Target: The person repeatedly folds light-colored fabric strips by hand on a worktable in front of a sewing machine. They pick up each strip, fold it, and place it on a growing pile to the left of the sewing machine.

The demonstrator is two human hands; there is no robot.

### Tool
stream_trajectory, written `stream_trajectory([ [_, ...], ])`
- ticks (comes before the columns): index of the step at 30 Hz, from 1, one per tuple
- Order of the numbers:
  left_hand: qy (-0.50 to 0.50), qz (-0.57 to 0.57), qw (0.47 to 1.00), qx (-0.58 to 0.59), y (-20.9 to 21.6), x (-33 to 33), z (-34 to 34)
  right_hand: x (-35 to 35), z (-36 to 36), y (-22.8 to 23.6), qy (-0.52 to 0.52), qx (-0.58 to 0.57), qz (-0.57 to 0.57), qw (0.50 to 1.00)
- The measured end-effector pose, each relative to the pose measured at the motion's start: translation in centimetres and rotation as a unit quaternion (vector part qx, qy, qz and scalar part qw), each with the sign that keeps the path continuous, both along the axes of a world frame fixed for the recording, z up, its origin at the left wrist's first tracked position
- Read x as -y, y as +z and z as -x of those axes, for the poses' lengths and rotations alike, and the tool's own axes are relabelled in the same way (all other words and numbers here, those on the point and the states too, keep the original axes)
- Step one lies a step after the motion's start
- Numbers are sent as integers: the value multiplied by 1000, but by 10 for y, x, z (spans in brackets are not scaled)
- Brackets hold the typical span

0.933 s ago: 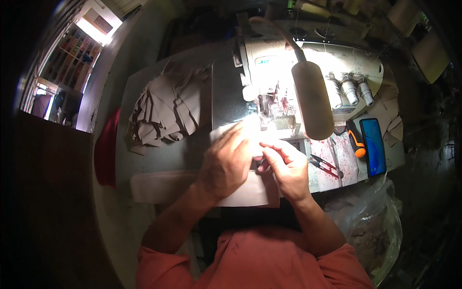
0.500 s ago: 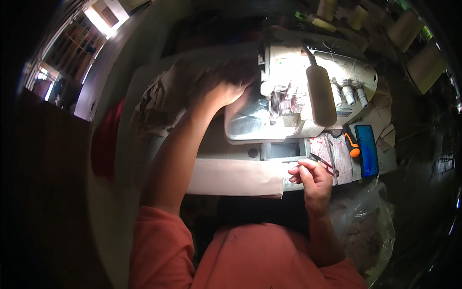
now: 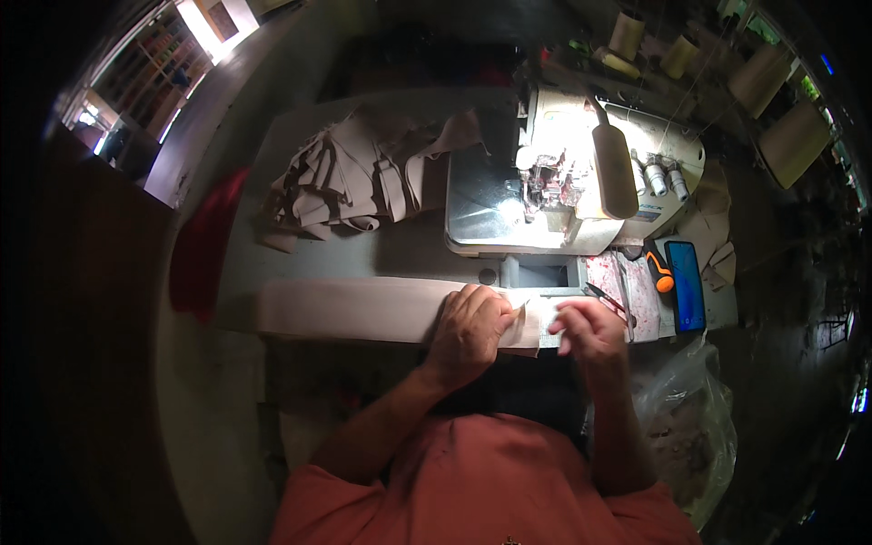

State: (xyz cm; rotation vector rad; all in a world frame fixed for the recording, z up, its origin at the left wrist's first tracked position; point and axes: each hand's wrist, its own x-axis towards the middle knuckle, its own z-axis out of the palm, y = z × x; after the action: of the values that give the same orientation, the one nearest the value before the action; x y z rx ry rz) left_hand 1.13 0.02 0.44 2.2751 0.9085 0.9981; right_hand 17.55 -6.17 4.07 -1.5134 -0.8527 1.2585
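Note:
Along the near edge of the table lies a long pale beige fabric strip (image 3: 354, 309). My left hand (image 3: 472, 334) rests on its right part, thumb and fingers pinched on a small raised fold of the cloth. Just past the strip's right end, my right hand (image 3: 592, 334) hovers with curled fingers; whether anything is between them is hidden. Beyond the hands stands a brightly lit sewing machine (image 3: 568, 232) with a metal plate on its left. Dark-bladed thread snips (image 3: 607, 298) with a red handle lie beside my right hand.
Crumpled beige fabric pieces (image 3: 359, 173) are heaped at the far left of the table. To the right lie a phone (image 3: 684, 286) and a black-and-orange tool (image 3: 662, 268). A clear plastic bag (image 3: 713, 422) hangs below the right edge. Thread cones (image 3: 758, 77) stand far right.
My left hand has come back from the far fabric heap to the near strip and now pinches it. My right hand has stayed near the strip's end, its fingers curling more.

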Motion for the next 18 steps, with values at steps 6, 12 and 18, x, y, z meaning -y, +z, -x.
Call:
stream_trajectory([
  [6, 17, 143, 977, 155, 26, 36, 31, -33, 37, 23, 78, 41, -159, 983],
  [12, 86, 351, 546, 756, 11, -9, 143, -18, 39, 37, -9, -158, -136, 978],
  [18, 178, 153, 783, 575, 51, -23, 139, -24, 40, 22, 24, -186, -47, 981],
])
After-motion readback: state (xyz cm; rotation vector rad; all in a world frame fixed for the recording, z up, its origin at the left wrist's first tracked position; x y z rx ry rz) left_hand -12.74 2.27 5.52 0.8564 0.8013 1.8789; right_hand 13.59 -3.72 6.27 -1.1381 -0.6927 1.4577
